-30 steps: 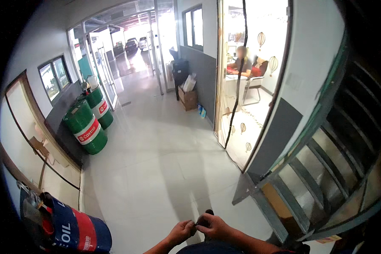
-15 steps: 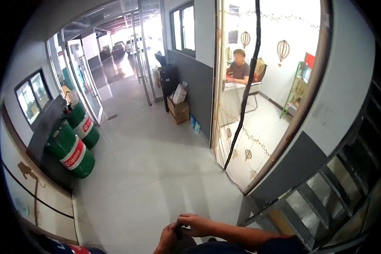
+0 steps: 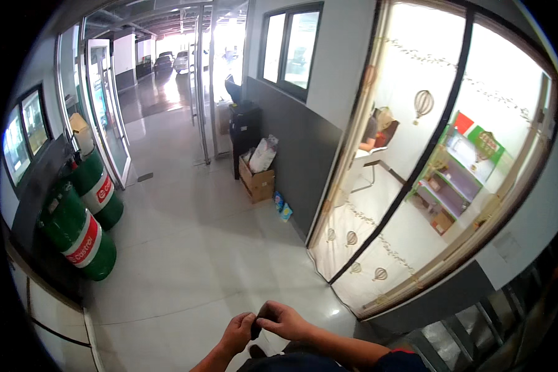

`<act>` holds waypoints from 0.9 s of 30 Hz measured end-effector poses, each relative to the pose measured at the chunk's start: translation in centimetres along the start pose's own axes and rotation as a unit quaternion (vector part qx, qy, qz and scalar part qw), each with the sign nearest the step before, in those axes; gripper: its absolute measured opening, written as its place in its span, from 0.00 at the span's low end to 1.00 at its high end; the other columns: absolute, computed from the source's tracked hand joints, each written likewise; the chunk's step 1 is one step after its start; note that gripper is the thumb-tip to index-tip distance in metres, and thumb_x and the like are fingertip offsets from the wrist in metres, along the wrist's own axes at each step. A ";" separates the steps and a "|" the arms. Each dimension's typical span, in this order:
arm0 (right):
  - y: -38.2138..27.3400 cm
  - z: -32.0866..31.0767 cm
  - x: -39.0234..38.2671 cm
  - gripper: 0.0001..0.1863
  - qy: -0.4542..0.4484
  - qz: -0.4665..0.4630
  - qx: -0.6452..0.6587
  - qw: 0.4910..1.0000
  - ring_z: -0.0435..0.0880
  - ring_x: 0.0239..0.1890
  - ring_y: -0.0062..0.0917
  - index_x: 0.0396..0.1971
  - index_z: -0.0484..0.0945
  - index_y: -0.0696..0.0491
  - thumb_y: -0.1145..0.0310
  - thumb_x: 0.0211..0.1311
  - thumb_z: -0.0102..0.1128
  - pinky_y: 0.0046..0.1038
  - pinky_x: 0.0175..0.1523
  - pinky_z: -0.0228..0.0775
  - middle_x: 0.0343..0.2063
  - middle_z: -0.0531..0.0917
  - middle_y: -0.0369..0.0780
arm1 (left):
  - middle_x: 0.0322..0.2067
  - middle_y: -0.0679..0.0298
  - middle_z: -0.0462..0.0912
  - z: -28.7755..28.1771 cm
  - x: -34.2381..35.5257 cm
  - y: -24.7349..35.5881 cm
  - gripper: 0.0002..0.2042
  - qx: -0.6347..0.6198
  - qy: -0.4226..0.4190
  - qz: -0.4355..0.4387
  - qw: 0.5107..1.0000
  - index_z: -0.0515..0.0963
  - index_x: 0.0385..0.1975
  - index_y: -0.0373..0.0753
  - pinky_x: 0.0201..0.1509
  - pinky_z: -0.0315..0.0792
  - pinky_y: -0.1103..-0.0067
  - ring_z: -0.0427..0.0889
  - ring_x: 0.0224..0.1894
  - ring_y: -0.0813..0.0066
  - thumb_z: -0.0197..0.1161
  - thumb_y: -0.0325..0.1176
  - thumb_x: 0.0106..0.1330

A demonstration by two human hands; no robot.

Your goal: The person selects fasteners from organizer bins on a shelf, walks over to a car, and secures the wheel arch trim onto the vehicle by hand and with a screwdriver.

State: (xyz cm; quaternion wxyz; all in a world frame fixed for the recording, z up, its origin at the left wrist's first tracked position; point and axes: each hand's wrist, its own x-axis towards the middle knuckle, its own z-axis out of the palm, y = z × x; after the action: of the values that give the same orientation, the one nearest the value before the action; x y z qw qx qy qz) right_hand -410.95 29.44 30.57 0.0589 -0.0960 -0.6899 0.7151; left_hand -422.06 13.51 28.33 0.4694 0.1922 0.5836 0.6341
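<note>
Low in the view, my left hand point(image 3: 235, 333) and my right hand point(image 3: 283, 321) meet in front of my body. Between their fingertips is a small dark thing point(image 3: 255, 330), mostly covered, so its kind cannot be made out. The left fingers are curled, with the thumb pressed on it from the left. My right hand bends over from the other side, thumb and fingers closed toward the same thing. Below the hands, part of a dark shoe shows above the pale floor point(image 3: 186, 273).
Green, white and red drums point(image 3: 84, 239) stand along the left wall. Ahead are a glass door point(image 3: 108, 111), a cardboard box point(image 3: 257, 183) and a black cabinet point(image 3: 245, 133). At right, a mesh curtain point(image 3: 378, 248) covers a room with a seated person point(image 3: 370, 135); metal stairs point(image 3: 452, 341) lie lower right.
My view has shifted forward and turned; the curtained doorway looks larger and the drums sit further left. My hands are slightly higher in view and still together. The seated person is now mostly hidden.
</note>
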 end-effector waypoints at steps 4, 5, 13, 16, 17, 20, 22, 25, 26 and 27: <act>-2.1 -2.5 6.7 0.09 0.002 0.025 -0.020 0.999 0.82 0.36 0.19 0.40 0.75 0.59 0.69 0.70 0.64 0.27 0.44 0.77 0.32 0.85 0.39 | 0.20 0.69 0.71 -2.7 6.6 2.0 0.19 0.015 0.035 0.008 0.999 0.71 0.25 0.40 0.28 0.64 0.78 0.68 0.22 0.79 0.46 0.41 0.80; -1.9 -3.3 8.6 0.09 -0.007 0.025 -0.013 1.000 0.82 0.36 0.19 0.40 0.75 0.59 0.69 0.70 0.64 0.27 0.44 0.77 0.32 0.85 0.39 | 0.20 0.69 0.71 -3.0 8.2 2.8 0.19 -0.025 0.038 -0.016 0.999 0.71 0.25 0.40 0.28 0.64 0.78 0.68 0.23 0.80 0.47 0.41 0.80; 0.1 -10.8 27.5 0.08 -0.073 -0.171 -0.252 0.950 0.84 0.38 0.37 0.39 0.77 0.56 0.73 0.64 0.67 0.34 0.45 0.77 0.33 0.83 0.45 | 0.23 0.68 0.74 -10.5 23.5 6.9 0.20 -0.109 0.084 -0.131 0.982 0.76 0.29 0.38 0.30 0.66 0.78 0.70 0.24 0.79 0.45 0.42 0.82; -2.1 -13.6 34.3 0.08 -0.093 -0.196 -0.198 0.956 0.84 0.37 0.37 0.38 0.77 0.56 0.72 0.63 0.67 0.34 0.44 0.77 0.33 0.83 0.45 | 0.23 0.67 0.75 -12.3 28.0 13.6 0.19 -0.013 0.094 -0.109 0.990 0.76 0.30 0.37 0.30 0.66 0.77 0.69 0.24 0.76 0.45 0.41 0.81; -2.5 -14.2 35.9 0.08 -0.105 -0.151 -0.137 0.973 0.84 0.36 0.34 0.37 0.78 0.57 0.71 0.63 0.68 0.33 0.44 0.77 0.32 0.83 0.44 | 0.24 0.67 0.75 -12.9 29.3 14.4 0.19 0.044 0.078 -0.097 0.991 0.75 0.30 0.36 0.31 0.67 0.77 0.70 0.24 0.75 0.45 0.41 0.81; -2.5 -16.0 43.8 0.09 -0.129 -0.050 -0.051 0.989 0.81 0.32 0.23 0.36 0.77 0.58 0.69 0.66 0.68 0.29 0.40 0.77 0.29 0.84 0.41 | 0.24 0.68 0.75 -16.7 35.2 16.3 0.19 0.234 0.135 -0.003 0.963 0.74 0.29 0.34 0.34 0.69 0.76 0.72 0.26 0.77 0.46 0.40 0.80; -2.9 -17.0 48.0 0.10 -0.137 -0.054 -0.060 0.987 0.80 0.32 0.23 0.36 0.76 0.58 0.69 0.67 0.67 0.30 0.39 0.76 0.29 0.84 0.42 | 0.23 0.68 0.76 -17.9 38.5 18.5 0.19 0.199 0.167 -0.024 0.965 0.74 0.28 0.34 0.33 0.70 0.75 0.72 0.27 0.77 0.47 0.40 0.79; -3.7 -17.2 54.3 0.08 -0.179 -0.063 -0.112 0.975 0.82 0.33 0.30 0.37 0.76 0.57 0.71 0.65 0.67 0.33 0.39 0.75 0.30 0.82 0.43 | 0.23 0.68 0.77 -21.6 42.5 18.1 0.18 0.108 0.224 -0.024 0.968 0.75 0.29 0.34 0.31 0.70 0.77 0.72 0.25 0.79 0.48 0.39 0.80; -3.0 -17.5 56.3 0.08 -0.167 -0.106 -0.133 0.971 0.82 0.34 0.32 0.37 0.76 0.57 0.72 0.65 0.67 0.34 0.39 0.75 0.31 0.82 0.43 | 0.23 0.68 0.77 -22.5 44.4 18.2 0.18 0.091 0.208 -0.025 0.974 0.75 0.29 0.34 0.31 0.70 0.77 0.72 0.25 0.79 0.48 0.39 0.80; -2.3 -17.8 58.6 0.08 -0.157 -0.160 -0.151 0.963 0.82 0.35 0.34 0.37 0.76 0.57 0.73 0.65 0.67 0.34 0.40 0.75 0.31 0.82 0.43 | 0.23 0.68 0.77 -23.9 46.2 19.1 0.17 0.073 0.185 -0.014 0.980 0.76 0.31 0.35 0.31 0.69 0.78 0.72 0.25 0.80 0.48 0.38 0.80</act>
State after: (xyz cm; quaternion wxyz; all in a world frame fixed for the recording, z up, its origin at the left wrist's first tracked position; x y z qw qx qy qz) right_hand -464.30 59.64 29.06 0.0484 0.1209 -0.7968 0.5900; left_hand -470.53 40.34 26.04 0.3464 0.0972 0.7079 0.6078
